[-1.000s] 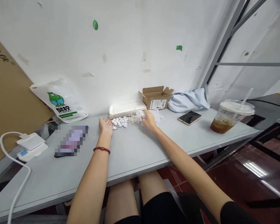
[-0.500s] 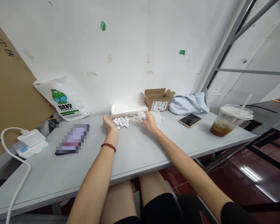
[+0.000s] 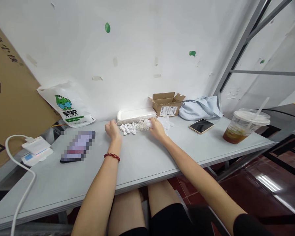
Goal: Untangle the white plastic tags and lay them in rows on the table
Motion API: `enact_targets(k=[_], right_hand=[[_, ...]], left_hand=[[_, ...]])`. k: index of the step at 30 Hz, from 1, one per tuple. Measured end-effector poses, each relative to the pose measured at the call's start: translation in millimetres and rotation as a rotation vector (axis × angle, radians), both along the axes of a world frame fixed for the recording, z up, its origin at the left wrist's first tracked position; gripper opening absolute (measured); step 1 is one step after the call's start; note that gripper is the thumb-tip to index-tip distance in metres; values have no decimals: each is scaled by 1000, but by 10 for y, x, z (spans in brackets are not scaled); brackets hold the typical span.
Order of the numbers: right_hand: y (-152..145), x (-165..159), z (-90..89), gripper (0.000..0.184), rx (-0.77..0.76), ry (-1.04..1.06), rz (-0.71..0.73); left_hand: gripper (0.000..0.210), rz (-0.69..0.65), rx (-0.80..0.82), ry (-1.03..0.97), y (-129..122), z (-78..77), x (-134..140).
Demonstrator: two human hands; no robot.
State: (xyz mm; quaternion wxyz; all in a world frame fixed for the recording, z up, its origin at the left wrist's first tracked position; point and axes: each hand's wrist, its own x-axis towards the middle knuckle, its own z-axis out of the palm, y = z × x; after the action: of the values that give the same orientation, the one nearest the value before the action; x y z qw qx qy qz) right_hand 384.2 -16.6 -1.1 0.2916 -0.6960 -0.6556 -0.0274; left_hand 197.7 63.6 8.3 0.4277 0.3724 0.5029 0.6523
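Observation:
A heap of small white pieces [image 3: 128,128], too small to name exactly, lies on the grey table between my hands. Thin white cords [image 3: 143,125] are bunched at its right side. My left hand [image 3: 112,129], with a red bead bracelet on the wrist, is just left of the heap with its fingers curled in; whatever they hold is hidden. On the other side, my right hand [image 3: 157,128] is closed at the end of the cords, gripping the bunch. Crumpled clear plastic [image 3: 167,122] lies just behind and right of this hand. A white tray-like stack [image 3: 135,114] stands behind the heap.
An open cardboard box [image 3: 168,106] and a light blue cloth bag [image 3: 199,108] stand along the wall. To the right are a phone [image 3: 201,126] and a drink cup [image 3: 243,127]. Leftward are a blurred-screen phone [image 3: 78,146], a white plastic bag [image 3: 68,108] and a cabled charger [image 3: 36,149].
My left hand has moved slightly left, away from the white pieces, and its fingers have curled in. My right hand stays at the cords. The view has shifted slightly.

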Motion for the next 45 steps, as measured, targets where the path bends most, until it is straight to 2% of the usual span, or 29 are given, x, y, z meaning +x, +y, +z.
enact_targets(k=[1, 2, 5, 7, 9, 14, 18, 20, 23, 28, 31, 34, 40, 45], right_hand=[[-12, -7, 12, 49, -14, -30, 0], [-22, -11, 22, 49, -31, -58, -1], [-35, -2, 39, 48, -71, -132, 2], [-35, 18, 44, 47, -87, -181, 17], [-32, 40, 49, 46, -92, -225, 46], [-19, 84, 55, 45, -59, -281, 113], [-5, 110, 44, 43, -20, -254, 98], [6, 118, 38, 45, 4, -240, 97], [25, 123, 44, 44, 20, -213, 114], [41, 105, 94, 38, 24, -147, 113], [32, 93, 121, 35, 56, -135, 90], [4, 115, 147, 32, 72, -147, 72], [-32, 172, 193, 37, 83, -201, 67], [23, 285, 146, 34, 77, -201, 52]], left_hand=[[32, 21, 28, 36, -36, 32, 40], [29, -48, 76, 75, -84, 62, 91], [39, -421, 209, 284, -270, 99, 275], [57, -550, 239, 423, -378, 79, 381], [60, -605, 245, 523, -441, 41, 444], [38, -615, 299, 783, -452, -14, 449], [28, -725, 350, 1030, -442, -14, 426], [23, -748, 349, 1079, -430, 4, 416], [29, -790, 258, 927, -400, 70, 375], [27, -967, 5, 360, -401, 217, 276], [27, -946, -38, 173, -445, 266, 273], [28, -900, -49, 96, -490, 278, 318], [31, -888, -64, 85, -558, 283, 414], [26, -842, -48, -29, -532, 324, 333]])
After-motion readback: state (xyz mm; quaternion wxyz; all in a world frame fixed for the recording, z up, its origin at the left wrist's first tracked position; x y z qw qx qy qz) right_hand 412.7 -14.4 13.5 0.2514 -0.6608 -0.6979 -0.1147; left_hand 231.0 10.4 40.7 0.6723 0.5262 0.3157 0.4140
